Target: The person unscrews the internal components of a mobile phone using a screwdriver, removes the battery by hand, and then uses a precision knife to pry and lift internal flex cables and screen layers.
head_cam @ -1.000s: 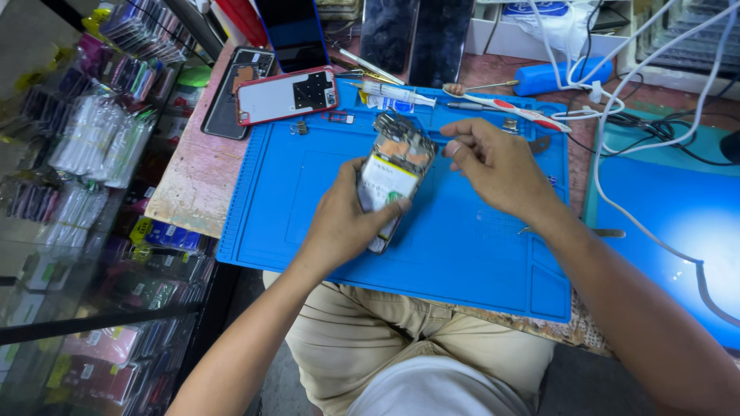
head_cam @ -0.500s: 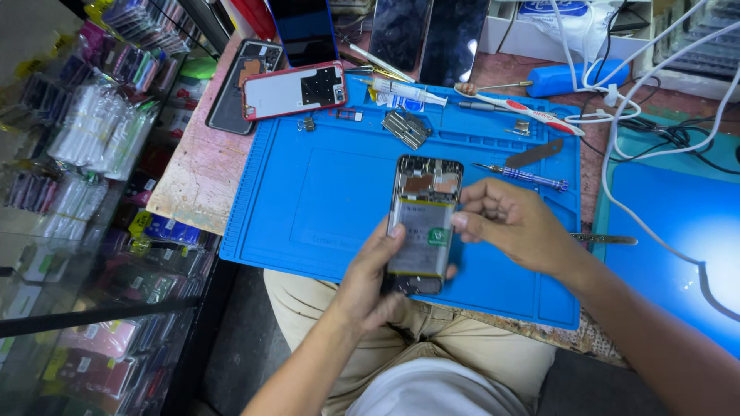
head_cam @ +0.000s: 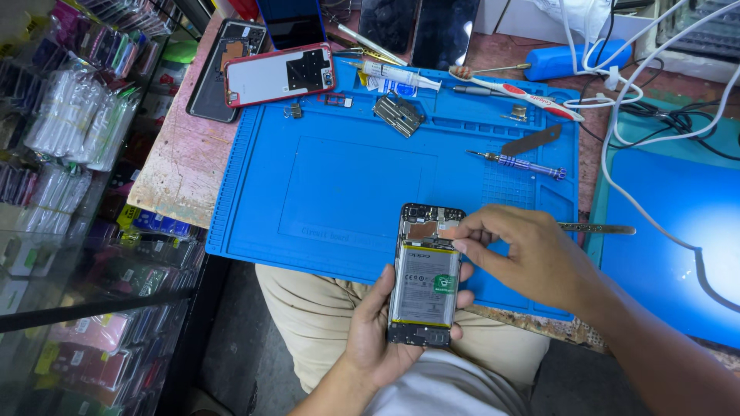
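My left hand (head_cam: pixel 381 331) holds an opened phone (head_cam: pixel 425 275) with its back cover off, the grey battery and circuit board facing up. It sits over the near edge of the blue repair mat (head_cam: pixel 324 185), above my lap. My right hand (head_cam: pixel 532 258) rests its fingertips on the phone's upper right edge, near the board. A purple-handled screwdriver (head_cam: pixel 520 163) lies on the mat just beyond my right hand.
A red-rimmed phone back cover (head_cam: pixel 279 74) and a dark frame (head_cam: pixel 220 73) lie at the mat's far left. A small metal shield (head_cam: pixel 398 114), a syringe tube (head_cam: pixel 397 75), a toothbrush (head_cam: pixel 516 91), tweezers (head_cam: pixel 597 228) and white cables (head_cam: pixel 617 100) surround the mat. A glass display case (head_cam: pixel 69 231) stands at left.
Both hands have brought the opened phone from the middle of the mat toward me to its near edge. The small metal shield now lies on the mat at the far side.
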